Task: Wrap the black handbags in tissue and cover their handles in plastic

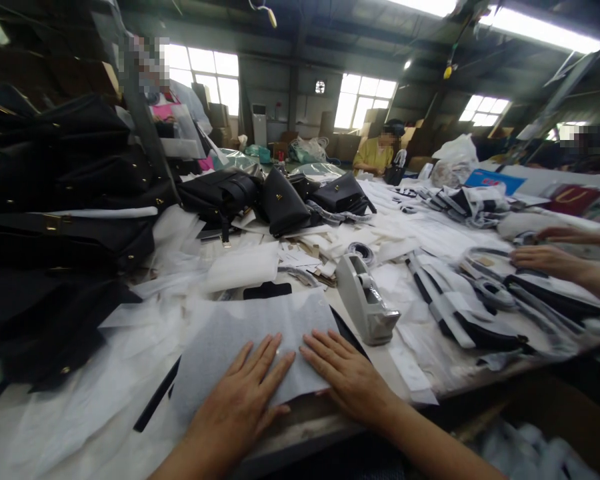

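My left hand (243,400) lies flat, fingers spread, on a sheet of white tissue paper (250,333) at the table's near edge. My right hand (347,377) rests flat beside it on the same sheet, fingers stretched out. The paper covers a flat black piece (266,291) whose edges show at the far side and at the lower left. A grey tape dispenser (365,300) stands just to the right of the sheet, a hand's width from my right hand.
A high stack of black handbags (65,200) fills the left. More black bags (280,200) and paper scraps lie at mid-table. Another person's hands (545,257) work on wrapped black straps (460,313) at the right. Other people stand or sit farther back.
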### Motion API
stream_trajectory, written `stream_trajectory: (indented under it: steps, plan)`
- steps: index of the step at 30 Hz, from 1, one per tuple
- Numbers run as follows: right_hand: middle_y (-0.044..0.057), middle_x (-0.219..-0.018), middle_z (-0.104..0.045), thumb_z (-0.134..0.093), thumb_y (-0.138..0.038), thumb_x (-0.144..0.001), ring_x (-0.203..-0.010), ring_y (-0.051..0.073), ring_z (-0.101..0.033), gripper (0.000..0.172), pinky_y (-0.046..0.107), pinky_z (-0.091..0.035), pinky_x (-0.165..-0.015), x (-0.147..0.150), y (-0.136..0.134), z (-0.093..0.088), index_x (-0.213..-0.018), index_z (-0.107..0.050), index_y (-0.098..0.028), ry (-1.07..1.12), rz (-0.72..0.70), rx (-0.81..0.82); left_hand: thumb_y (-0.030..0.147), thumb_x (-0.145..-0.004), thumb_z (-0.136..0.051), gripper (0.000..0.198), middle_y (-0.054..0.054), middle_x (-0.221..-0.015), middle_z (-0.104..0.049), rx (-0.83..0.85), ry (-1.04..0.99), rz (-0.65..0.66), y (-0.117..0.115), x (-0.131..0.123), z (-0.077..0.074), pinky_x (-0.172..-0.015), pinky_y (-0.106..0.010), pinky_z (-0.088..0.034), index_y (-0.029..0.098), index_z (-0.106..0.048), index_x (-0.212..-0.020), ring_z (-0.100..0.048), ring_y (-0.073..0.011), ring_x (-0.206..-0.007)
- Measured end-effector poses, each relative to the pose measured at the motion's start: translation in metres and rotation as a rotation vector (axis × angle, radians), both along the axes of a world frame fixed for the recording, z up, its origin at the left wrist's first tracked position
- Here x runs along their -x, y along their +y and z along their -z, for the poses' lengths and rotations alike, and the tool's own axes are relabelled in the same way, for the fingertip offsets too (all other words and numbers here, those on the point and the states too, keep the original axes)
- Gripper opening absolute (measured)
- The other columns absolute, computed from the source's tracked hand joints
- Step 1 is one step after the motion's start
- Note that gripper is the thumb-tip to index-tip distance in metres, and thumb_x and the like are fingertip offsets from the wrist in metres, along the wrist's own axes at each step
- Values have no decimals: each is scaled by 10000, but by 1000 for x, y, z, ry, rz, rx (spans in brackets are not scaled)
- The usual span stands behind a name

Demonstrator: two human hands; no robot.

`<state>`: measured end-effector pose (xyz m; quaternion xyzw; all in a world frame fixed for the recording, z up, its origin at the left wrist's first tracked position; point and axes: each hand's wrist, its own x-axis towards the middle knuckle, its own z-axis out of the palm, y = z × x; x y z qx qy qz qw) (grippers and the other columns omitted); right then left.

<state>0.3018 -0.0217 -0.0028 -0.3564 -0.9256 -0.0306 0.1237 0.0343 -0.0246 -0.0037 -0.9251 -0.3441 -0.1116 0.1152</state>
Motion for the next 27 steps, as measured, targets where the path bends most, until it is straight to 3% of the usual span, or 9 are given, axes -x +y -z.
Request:
stream_trajectory:
  steps: [6, 10, 13, 17, 19, 23, 27]
  plan:
    - [81, -1545, -383, -499, -150, -919, -1429, 269, -345, 595, 509, -314, -1171, -15, 5, -19, -1497, -369, -195, -56, 29, 84, 413, -908, -598, 698, -191, -1523, -383, 40, -29, -64, 0, -20, -10, -1063, -563, -430, 222, -304, -1512, -430, -323, -1369]
    - [91, -1522, -422, -477, -80, -885, -1401, 274, -395, 600, 500, -358, -1146, -19, 6, -25, -1470, -425, -203, 0, 46, 107, 374, -904, -610, 716, -169, -1539, -366, 30, -41, -59, 2, -17, -15, -1082, -560, -405, 266, -267, -1524, -411, -306, -1385]
    - [95, -1532, -406, -523, -100, -863, -1413, 277, -374, 566, 498, -364, -1140, -18, 3, -24, -1413, -512, -235, 126, 84, 114, 353, -907, -602, 695, -142, -1538, -380, 27, -69, -38, 4, -11, -13, -1068, -550, -420, 304, -274, -1519, -421, -300, -1379]
    - [70, -1602, -258, -634, -167, -811, -1462, 377, -226, 475, 612, -343, -1106, -6, -6, -15, -1259, -657, -323, 311, 312, 109, 323, -916, -585, 641, -120, -1531, -398, 23, -80, -22, 7, -3, -7, -1040, -549, -446, 336, -319, -1499, -444, -306, -1363]
    - [75, -1598, -266, -651, -173, -799, -1447, 399, -255, 458, 630, -361, -1085, 4, -15, -10, -1225, -680, -338, 369, 384, 114, 328, -912, -583, 659, -108, -1536, -390, 19, -49, 4, 7, 6, -8, -1035, -538, -456, 340, -299, -1506, -463, -301, -1349]
    - [75, -1590, -286, -663, -147, -778, -1392, 375, -383, 512, 588, -416, -1072, 27, -39, -4, -1248, -659, -348, 455, 383, 99, 300, -890, -569, 716, -69, -1565, -335, 4, 46, 56, 5, 32, -14, -1056, -480, -458, 325, -244, -1527, -465, -274, -1351]
    - [71, -1615, -217, -588, -155, -855, -1404, 325, -382, 448, 492, -443, -1087, 36, -51, -2, -1278, -637, -297, 575, 338, 27, 307, -917, -504, 643, -73, -1568, -333, -92, 44, 50, -1, 38, -21, -1033, -453, -479, 313, -280, -1520, -501, -277, -1320]
